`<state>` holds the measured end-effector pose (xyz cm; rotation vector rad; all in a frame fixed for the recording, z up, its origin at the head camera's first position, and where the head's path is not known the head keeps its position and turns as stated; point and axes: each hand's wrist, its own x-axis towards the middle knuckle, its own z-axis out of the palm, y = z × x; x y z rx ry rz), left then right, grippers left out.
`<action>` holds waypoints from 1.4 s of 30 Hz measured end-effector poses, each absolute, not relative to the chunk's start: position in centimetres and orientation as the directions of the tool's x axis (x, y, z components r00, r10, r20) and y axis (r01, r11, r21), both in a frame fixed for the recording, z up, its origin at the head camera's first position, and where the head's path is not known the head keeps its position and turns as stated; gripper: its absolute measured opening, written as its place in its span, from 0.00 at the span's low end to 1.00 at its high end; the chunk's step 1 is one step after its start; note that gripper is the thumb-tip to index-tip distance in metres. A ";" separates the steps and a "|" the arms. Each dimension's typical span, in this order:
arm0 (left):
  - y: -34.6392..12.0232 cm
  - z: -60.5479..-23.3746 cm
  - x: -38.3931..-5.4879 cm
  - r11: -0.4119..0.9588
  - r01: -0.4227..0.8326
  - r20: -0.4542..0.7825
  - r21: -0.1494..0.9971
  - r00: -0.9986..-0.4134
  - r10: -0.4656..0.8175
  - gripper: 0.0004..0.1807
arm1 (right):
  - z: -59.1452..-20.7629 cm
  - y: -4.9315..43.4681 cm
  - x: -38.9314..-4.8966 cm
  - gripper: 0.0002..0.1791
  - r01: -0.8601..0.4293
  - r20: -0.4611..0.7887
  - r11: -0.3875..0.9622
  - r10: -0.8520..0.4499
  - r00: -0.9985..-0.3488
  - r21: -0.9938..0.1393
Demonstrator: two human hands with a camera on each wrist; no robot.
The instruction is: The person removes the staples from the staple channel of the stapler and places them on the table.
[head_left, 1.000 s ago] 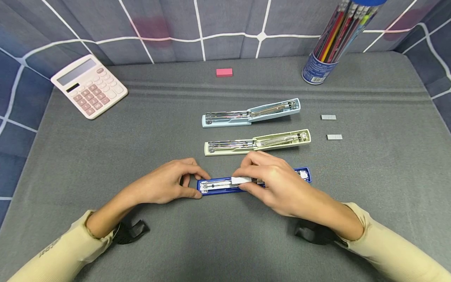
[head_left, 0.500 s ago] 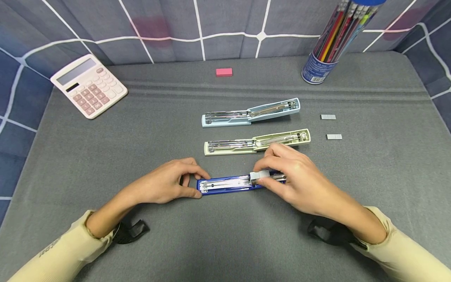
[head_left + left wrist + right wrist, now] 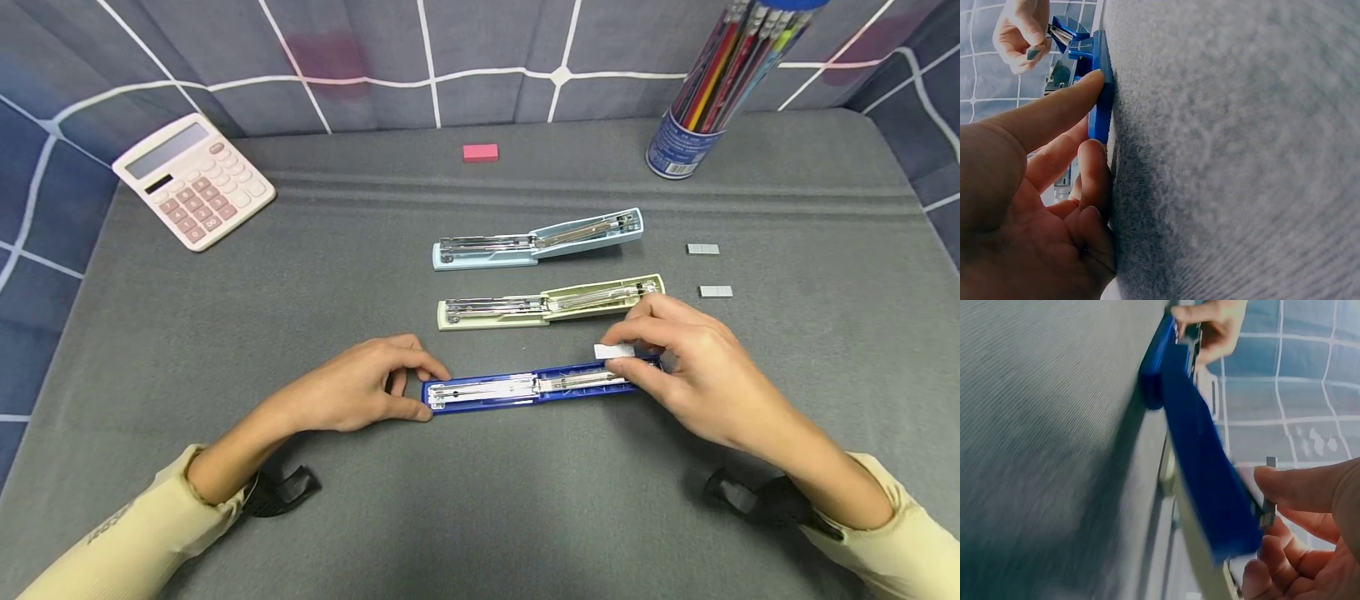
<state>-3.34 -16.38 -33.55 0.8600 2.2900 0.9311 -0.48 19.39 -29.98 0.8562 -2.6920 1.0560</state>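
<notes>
A dark blue stapler (image 3: 480,393) lies swung wide on the grey table, its metal channel facing up. My left hand (image 3: 360,385) pinches its left end between thumb and fingers; in the left wrist view the thumb presses the blue edge (image 3: 1102,112). Between thumb and fingertips, my right hand (image 3: 705,375) holds a strip of staples (image 3: 613,352) above the stapler's right half. The right wrist view shows this strip (image 3: 1270,487) apart from the raised blue cover (image 3: 1207,469). Behind lie a pale green stapler (image 3: 491,313) and a light blue stapler (image 3: 487,255), both also spread wide.
Two staple strips, one nearer (image 3: 716,292) and one farther (image 3: 702,249), lie to the right. A pink block (image 3: 480,153) sits at the back. A calculator (image 3: 195,182) rests at the far left, and a tub of pencils (image 3: 686,148) stands back right.
My right hand has moved right and lifted with the staple strip, away from the blue stapler's channel, uncovering its middle. My left hand has stayed at the left end.
</notes>
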 end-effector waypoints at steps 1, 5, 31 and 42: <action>-16.4 -33.5 -3.3 0.564 0.358 -0.221 0.744 -0.664 0.714 0.18 | -30.1 19.9 -0.5 0.18 -0.538 0.309 0.599 -0.448 -0.839 -0.593; -16.3 -33.5 -3.4 0.560 0.361 -0.217 0.745 -0.663 0.716 0.18 | -30.3 21.7 -0.5 0.20 -0.497 0.297 0.600 -0.406 -0.864 -0.627; -16.4 -33.5 -3.3 0.558 0.353 -0.217 0.751 -0.666 0.714 0.19 | -33.7 30.5 -1.6 0.17 -0.343 0.144 0.841 -0.312 -0.939 -0.419; -16.4 -33.6 -3.3 0.555 0.359 -0.215 0.750 -0.662 0.718 0.18 | -34.1 31.3 -1.8 0.16 -0.362 0.089 0.828 -0.360 -0.929 -0.427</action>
